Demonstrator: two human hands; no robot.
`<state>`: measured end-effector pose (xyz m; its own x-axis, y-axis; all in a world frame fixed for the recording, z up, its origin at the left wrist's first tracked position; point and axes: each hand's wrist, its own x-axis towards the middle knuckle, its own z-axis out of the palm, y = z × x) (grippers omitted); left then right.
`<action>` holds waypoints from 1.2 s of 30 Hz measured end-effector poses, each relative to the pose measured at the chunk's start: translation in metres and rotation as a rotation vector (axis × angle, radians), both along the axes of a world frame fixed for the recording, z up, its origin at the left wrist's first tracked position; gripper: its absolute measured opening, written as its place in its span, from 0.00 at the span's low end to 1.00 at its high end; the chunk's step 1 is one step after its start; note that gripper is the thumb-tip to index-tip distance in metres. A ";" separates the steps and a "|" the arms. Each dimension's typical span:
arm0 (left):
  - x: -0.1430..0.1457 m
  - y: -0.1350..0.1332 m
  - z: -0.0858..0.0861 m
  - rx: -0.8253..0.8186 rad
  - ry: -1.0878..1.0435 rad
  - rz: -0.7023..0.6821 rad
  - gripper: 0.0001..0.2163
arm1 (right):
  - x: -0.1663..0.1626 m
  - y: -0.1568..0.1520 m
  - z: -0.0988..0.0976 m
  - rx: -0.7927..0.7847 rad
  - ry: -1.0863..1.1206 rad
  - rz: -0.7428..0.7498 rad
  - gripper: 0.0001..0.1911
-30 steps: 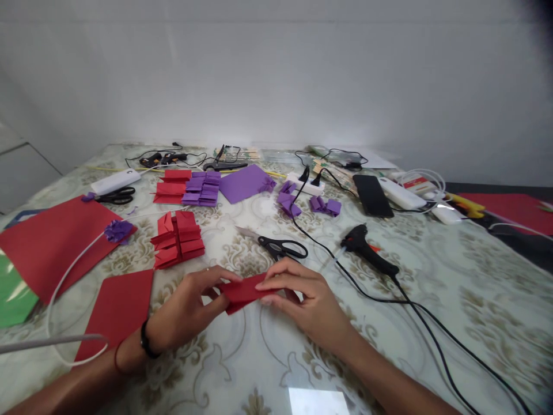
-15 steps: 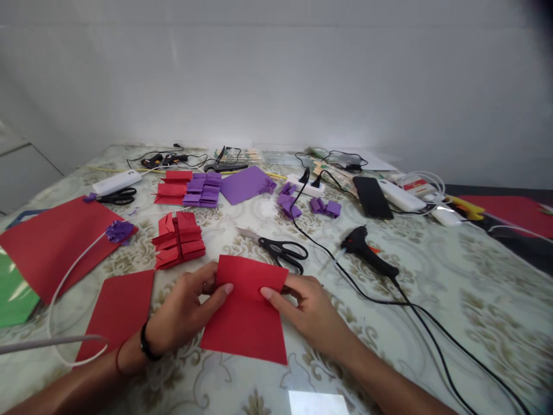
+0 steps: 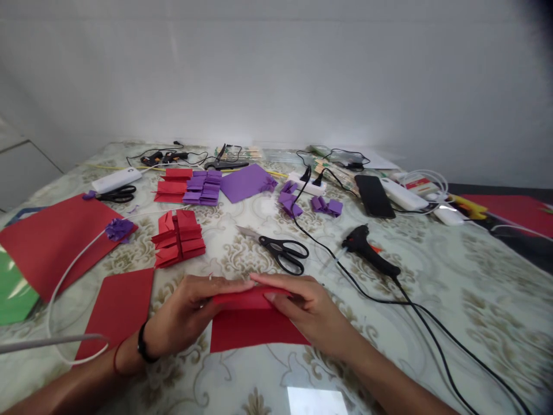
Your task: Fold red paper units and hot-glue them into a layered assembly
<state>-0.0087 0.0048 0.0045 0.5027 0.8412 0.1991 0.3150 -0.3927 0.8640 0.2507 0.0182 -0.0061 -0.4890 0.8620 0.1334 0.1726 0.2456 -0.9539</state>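
A red paper sheet point(image 3: 254, 331) lies on the patterned tablecloth in front of me, its far edge turned over toward me. My left hand point(image 3: 190, 314) pinches that folded edge from the left, thumb under and fingers on top. My right hand point(image 3: 302, 308) pinches the same edge from the right. Both hands are closed on the paper. Black scissors point(image 3: 280, 251) lie just beyond my hands.
Folded red pieces point(image 3: 179, 239) and folded purple pieces point(image 3: 203, 189) lie farther back. Flat red sheets point(image 3: 116, 311) sit to the left with a white cable point(image 3: 69, 271) across them. A black glue gun point(image 3: 369, 256) with its cord, a phone point(image 3: 374, 196) and chargers lie on the right.
The paper was a small folded piece, then was opened out flat and upright in my hands. Now it lies on the table with its far edge folded over.
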 end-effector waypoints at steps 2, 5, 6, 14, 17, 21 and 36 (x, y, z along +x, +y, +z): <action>0.000 0.002 0.002 0.025 -0.051 -0.052 0.17 | 0.002 0.000 0.003 0.051 0.060 0.052 0.18; 0.003 0.003 0.005 0.037 -0.140 -0.076 0.17 | 0.003 0.000 0.009 0.102 0.113 0.104 0.19; 0.003 0.004 0.006 0.032 -0.165 -0.076 0.17 | 0.003 0.000 0.011 0.110 0.124 0.109 0.19; 0.002 0.000 0.007 -0.045 -0.101 -0.049 0.19 | -0.002 0.003 0.004 0.026 0.062 0.020 0.15; 0.004 -0.001 0.006 -0.064 -0.062 -0.017 0.16 | -0.004 0.003 0.002 0.035 0.051 -0.010 0.14; 0.006 0.001 0.001 -0.069 -0.008 0.041 0.14 | -0.006 0.002 0.000 0.042 0.042 -0.035 0.14; 0.006 0.003 -0.008 -0.089 -0.064 0.048 0.14 | -0.009 0.001 -0.002 0.094 0.035 -0.082 0.12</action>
<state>-0.0031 0.0079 -0.0031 0.4497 0.8799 0.1534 0.2748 -0.2997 0.9136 0.2416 0.0189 -0.0077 -0.4107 0.8820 0.2312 0.1627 0.3204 -0.9332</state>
